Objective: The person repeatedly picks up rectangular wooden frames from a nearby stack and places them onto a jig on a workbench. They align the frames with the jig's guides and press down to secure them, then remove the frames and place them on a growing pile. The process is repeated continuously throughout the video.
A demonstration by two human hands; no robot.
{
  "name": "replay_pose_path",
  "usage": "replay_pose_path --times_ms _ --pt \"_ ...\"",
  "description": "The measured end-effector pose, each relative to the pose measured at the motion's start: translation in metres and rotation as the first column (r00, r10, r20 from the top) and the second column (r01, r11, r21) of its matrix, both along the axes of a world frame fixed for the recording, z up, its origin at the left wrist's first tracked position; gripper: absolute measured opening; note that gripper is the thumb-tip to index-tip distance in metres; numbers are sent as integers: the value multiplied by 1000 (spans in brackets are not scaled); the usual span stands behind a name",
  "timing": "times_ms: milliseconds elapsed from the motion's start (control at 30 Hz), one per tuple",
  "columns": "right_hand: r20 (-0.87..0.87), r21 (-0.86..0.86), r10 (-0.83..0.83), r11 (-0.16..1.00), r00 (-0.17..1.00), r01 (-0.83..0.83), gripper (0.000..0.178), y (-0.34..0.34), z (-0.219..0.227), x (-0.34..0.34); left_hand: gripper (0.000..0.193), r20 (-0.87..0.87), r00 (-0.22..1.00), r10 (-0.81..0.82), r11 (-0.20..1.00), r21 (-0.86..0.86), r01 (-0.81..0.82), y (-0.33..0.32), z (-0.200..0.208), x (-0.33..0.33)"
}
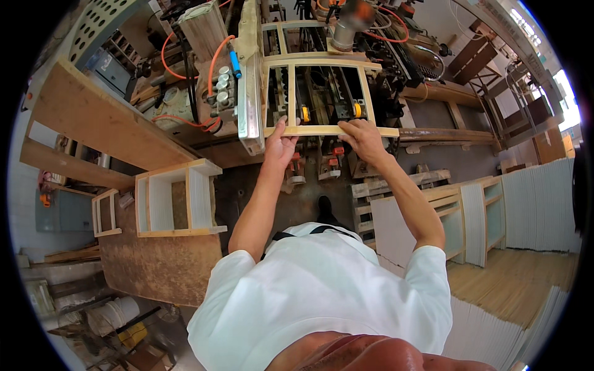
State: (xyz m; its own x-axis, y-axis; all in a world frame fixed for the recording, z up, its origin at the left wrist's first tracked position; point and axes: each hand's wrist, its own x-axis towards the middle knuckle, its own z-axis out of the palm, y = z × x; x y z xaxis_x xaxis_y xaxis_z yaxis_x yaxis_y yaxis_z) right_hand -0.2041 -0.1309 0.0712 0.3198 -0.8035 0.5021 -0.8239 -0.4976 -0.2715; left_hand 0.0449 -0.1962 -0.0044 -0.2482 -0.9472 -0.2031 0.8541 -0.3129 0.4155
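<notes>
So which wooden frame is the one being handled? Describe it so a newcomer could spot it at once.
Start at the big machine at the top centre, then go to the nearer pale wooden frame lying across it, right of the long pale block. Unlike the similar frame beyond it, this one has the person's left grip and right grip on its near rail.

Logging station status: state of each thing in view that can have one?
Wooden frame: lying level at the machine
Left hand: gripping the frame's near edge, left part
Right hand: gripping the same edge, farther right
Machine: running or stopped, can't tell
Stacked frames: piled on brown board
White panels: stacked
Orange hose: curved
</notes>
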Motion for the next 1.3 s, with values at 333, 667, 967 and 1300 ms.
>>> replay_pose_path --times_ms 333,667,967,1300 --pt "0 24 179 984 984 -179 30 -65 -19 -30 47 31 997 73 997 -19 -72 -29 -14 -13" --pt "49 27 204 978 978 -205 33 -85 -15 -41 39 98 985 141 990 -18 -140 -42 6 -25" --pt "-359 -248 102 948 928 -200 15 -206 -7 -26 32 143 981 132 988 57 -142 -86 24 -36" --pt "-650 -155 87 957 755 -243 10 -333 12 -12 41 235 971 -46 999 18 43 -71 22 -81"
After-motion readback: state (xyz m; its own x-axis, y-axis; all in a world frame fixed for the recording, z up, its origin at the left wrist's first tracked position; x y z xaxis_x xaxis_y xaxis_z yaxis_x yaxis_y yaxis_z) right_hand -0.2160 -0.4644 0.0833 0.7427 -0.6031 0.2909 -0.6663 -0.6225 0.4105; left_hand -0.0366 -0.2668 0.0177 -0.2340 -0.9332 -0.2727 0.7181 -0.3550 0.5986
